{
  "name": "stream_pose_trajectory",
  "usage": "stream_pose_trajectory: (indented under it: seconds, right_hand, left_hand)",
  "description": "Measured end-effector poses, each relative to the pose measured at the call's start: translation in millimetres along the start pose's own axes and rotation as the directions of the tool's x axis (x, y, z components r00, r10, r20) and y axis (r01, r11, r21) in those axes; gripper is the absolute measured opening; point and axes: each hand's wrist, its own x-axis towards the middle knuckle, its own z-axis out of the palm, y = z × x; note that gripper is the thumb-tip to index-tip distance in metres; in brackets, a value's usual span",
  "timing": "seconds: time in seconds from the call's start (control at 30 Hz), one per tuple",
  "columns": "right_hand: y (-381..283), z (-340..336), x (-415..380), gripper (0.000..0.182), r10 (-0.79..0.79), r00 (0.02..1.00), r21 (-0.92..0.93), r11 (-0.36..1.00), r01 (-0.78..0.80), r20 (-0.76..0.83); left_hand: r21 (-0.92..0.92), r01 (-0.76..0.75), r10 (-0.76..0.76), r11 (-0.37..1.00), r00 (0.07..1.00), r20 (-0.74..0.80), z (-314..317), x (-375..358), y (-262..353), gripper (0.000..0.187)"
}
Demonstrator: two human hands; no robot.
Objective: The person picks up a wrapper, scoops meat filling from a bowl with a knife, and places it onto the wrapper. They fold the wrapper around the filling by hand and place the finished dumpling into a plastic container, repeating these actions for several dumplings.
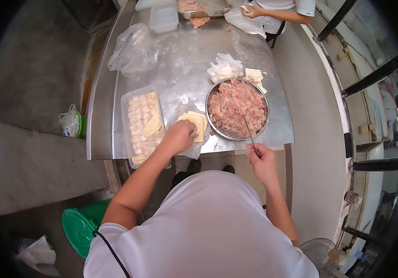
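Note:
My right hand [262, 162] is closed around the lower end of a thin metal stick [248, 127]. The stick's far tip goes into pinkish minced meat [236, 104], which fills a round metal bowl [207, 121]. Curled into a near fist, my left hand [180, 137] is at the left side of a stack of square yellowish dough wrappers [199, 124]. Something pale shows at its fingertips, too small to name. Beneath the wrappers lies a thin plastic sheet [193, 152]. Left of that hand, a clear plastic tray [125, 111] holds rows of pale folded dumplings [139, 123] and some loose wrappers.
Behind the bowl lie a crumpled white bag [225, 68] and more wrappers [253, 75]. A clear plastic bag [134, 50] and plastic containers [163, 18] rest farther back on the metal table [194, 44]. Another person's hand [253, 10] works at the far right. A green bin [76, 231] stands at lower left.

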Motion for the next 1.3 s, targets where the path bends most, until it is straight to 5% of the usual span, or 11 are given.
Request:
stream_pose_trajectory:
  seconds: [0.37,0.47,0.6,0.7,0.77,0.87,0.97,1.07,1.17,1.3]
  right_hand:
    - [6,9,-6,0.023,0.035,0.999,-0.005,0.999,-0.035,0.038]
    - [-1,17,-5,0.022,-0.018,0.999,0.006,1.0,0.018,0.027]
    - [-16,25,1,0.022,-0.072,0.996,-0.103,0.992,0.077,0.046]
    - [-4,59,25,0.025,-0.273,0.942,0.011,0.961,0.276,0.196]
    - [-32,83,33,0.029,-0.103,0.933,-0.019,0.993,0.117,0.345]
    - [-10,128,61,0.03,-0.137,0.924,0.017,0.99,0.14,0.358]
    - [19,152,83,0.032,-0.105,0.915,-0.159,0.971,0.179,0.39]
    - [13,152,68,0.032,-0.203,0.925,-0.181,0.946,0.271,0.32]
    - [11,148,61,0.031,-0.202,0.928,-0.147,0.955,0.257,0.312]
    - [-17,128,46,0.027,-0.22,0.946,-0.164,0.951,0.263,0.24]
  left_hand:
    - [-0.315,0.209,-0.23,0.926,0.973,-0.03,5,5,-24,0.016]
    - [-0.505,0.278,-0.39,0.817,0.912,-0.129,10,4,-32,0.018]
    - [-0.723,0.311,-0.478,0.617,0.878,-0.031,3,5,-35,0.019]
    - [-0.74,0.348,-0.478,0.576,0.878,0.042,3,3,-35,0.02]
    - [-0.755,0.351,-0.476,0.553,0.877,0.059,5,3,-34,0.02]
    - [-0.788,0.335,-0.486,0.517,0.873,0.052,4,3,-33,0.02]
    - [-0.819,0.308,-0.533,0.485,0.846,0.003,9,1,-44,0.02]
    - [-0.911,0.091,-0.571,0.403,0.803,-0.173,0,-6,-60,0.021]
    - [-0.978,-0.201,-0.623,-0.059,0.773,-0.121,-45,-16,-45,0.027]
    - [-0.928,-0.277,-0.604,-0.25,0.793,-0.074,-68,-16,-39,0.038]
